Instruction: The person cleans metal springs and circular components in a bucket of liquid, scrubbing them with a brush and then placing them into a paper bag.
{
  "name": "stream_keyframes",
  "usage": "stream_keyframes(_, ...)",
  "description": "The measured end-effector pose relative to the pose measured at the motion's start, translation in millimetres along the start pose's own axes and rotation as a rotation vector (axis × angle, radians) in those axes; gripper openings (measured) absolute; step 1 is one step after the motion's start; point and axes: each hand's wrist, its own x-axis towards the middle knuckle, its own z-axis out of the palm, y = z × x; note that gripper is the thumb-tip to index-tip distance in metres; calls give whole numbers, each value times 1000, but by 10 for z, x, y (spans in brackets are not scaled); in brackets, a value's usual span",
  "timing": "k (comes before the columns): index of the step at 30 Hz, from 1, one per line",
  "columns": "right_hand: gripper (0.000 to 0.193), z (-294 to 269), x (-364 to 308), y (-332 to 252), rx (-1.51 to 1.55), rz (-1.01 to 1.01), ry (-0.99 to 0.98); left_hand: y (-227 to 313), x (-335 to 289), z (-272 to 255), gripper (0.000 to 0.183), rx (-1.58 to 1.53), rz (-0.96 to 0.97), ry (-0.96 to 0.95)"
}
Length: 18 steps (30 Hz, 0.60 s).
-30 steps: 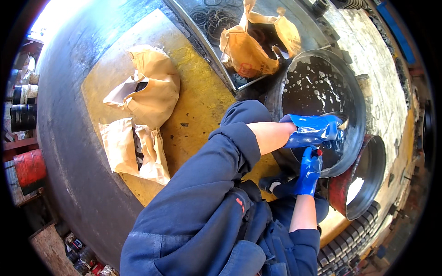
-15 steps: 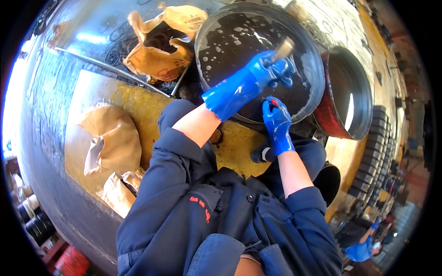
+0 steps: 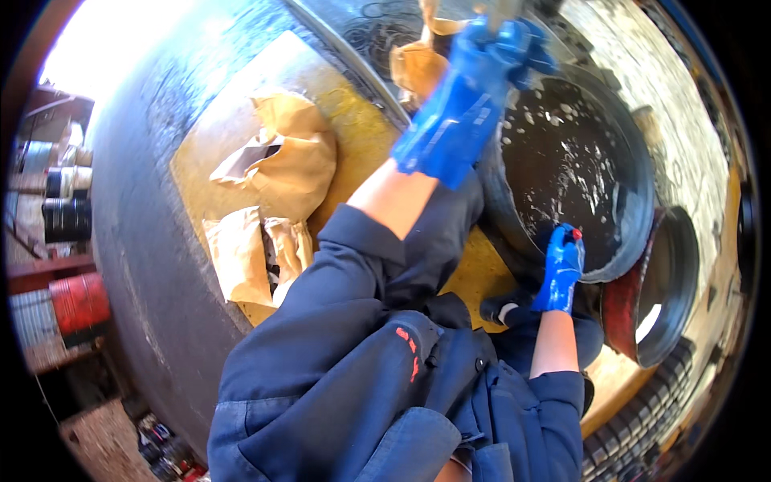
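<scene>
Both my hands wear blue rubber gloves. High over the left side of a large round tub (image 3: 642, 197), my left hand (image 3: 496, 68) is closed round a flat, pale stick-like handle (image 3: 504, 11); motion blurs it and its far end is cut off. Dark liquid with patches of foam (image 3: 562, 153) fills the tub. My right hand (image 3: 562, 261) is at the tub's near rim, fingers closed round a small thing of which only a red end (image 3: 577, 234) shows. The rest of that thing is hidden.
Right of the tub stands a red drum (image 3: 620, 313) with an open top. Torn brown paper bags (image 3: 301, 161) lie on a yellowed board to my left, and another paper bag (image 3: 418, 71) sits behind a metal bar (image 3: 345, 52). Barrels (image 3: 79, 297) stand far left.
The view has swung left, so the tub appears further right. My left hand has risen away from the liquid with the pale handle. My right hand stays at the tub's near rim.
</scene>
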Motion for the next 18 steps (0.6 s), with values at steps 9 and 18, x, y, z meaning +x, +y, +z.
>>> stream_keyframes(9,40,217,273,591,85,53,-155,654,-1421,-2474,13,502,-109,702)
stream_keyframes(18,31,330,312,1136,216,292,-270,824,-1357,-3481,17,2327,-791,-242)
